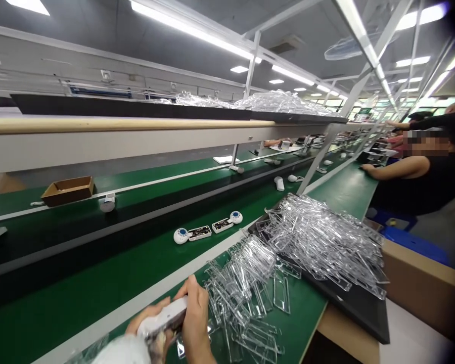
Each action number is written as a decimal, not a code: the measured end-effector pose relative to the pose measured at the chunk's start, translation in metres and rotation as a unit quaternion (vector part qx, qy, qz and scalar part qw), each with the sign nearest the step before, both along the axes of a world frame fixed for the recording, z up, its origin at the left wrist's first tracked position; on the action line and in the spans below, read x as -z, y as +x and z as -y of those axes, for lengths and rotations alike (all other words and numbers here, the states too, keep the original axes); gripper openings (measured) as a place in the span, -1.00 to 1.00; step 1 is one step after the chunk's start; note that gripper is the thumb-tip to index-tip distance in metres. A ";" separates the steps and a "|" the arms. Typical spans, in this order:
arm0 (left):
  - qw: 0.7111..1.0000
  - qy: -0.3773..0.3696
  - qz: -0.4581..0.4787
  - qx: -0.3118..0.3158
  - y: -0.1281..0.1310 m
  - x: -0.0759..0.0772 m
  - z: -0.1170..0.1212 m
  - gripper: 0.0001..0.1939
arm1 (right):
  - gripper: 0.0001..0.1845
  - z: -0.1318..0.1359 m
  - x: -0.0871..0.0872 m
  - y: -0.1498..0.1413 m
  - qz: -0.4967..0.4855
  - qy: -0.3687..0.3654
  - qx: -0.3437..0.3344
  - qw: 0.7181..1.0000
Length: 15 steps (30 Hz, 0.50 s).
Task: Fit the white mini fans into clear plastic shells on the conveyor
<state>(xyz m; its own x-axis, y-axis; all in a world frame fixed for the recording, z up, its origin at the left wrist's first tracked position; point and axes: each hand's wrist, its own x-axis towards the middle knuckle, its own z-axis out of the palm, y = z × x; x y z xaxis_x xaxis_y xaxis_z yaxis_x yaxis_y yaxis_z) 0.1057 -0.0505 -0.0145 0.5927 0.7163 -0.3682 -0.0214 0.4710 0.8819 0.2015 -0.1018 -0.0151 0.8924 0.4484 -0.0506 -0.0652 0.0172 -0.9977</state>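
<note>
At the bottom of the head view, both hands hold a white handheld device with a long handle [163, 319] and a round head [123, 351]. My left hand [146, 314] wraps round the handle from the far side, mostly behind the device. Closed on the handle's upper end, my right hand [195, 316] has its thumb and fingers pressed along the edge. Just right of it, loose transparent plastic frames [250, 283] lie piled on the green bench. Two similar white devices [181, 235] [235, 218] lie on the green belt ahead, their handles showing bare circuit boards.
A black tray [349, 298] heaped with transparent frames stands at the right, above cardboard boxes [424, 283]. Overhead, a shelf [136, 144] carries more plastic parts. A brown cardboard tray [68, 191] sits at far left. A co-worker's arm [398, 169] reaches over the bench.
</note>
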 end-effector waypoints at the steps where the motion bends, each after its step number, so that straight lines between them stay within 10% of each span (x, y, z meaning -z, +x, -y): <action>1: 0.999 0.033 -0.019 -0.010 0.005 0.000 -0.007 -0.64 | -0.40 0.000 0.006 0.004 0.016 -0.032 -0.020 0.999; 5: 0.991 0.063 -0.114 -0.035 0.024 0.012 -0.067 -0.47 | -0.59 0.017 0.032 0.022 0.160 -0.193 -0.097 0.963; 9: 0.968 0.075 -0.226 -0.074 0.018 0.025 -0.157 -0.50 | -0.92 0.050 0.068 0.029 0.265 -0.383 -0.176 0.867; 15: 0.864 0.244 -0.411 -0.159 0.010 0.028 -0.205 -0.05 | -0.66 0.052 0.124 0.004 0.366 -0.550 -0.152 0.735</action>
<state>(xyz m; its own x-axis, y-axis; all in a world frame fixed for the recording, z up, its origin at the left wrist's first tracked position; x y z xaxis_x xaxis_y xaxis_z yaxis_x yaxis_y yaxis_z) 0.1161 0.1547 -0.0428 0.0187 0.9836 -0.1792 0.6473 0.1247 0.7520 0.2058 -0.1536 -0.1390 0.7283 0.6796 -0.0877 0.6618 -0.7308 -0.1673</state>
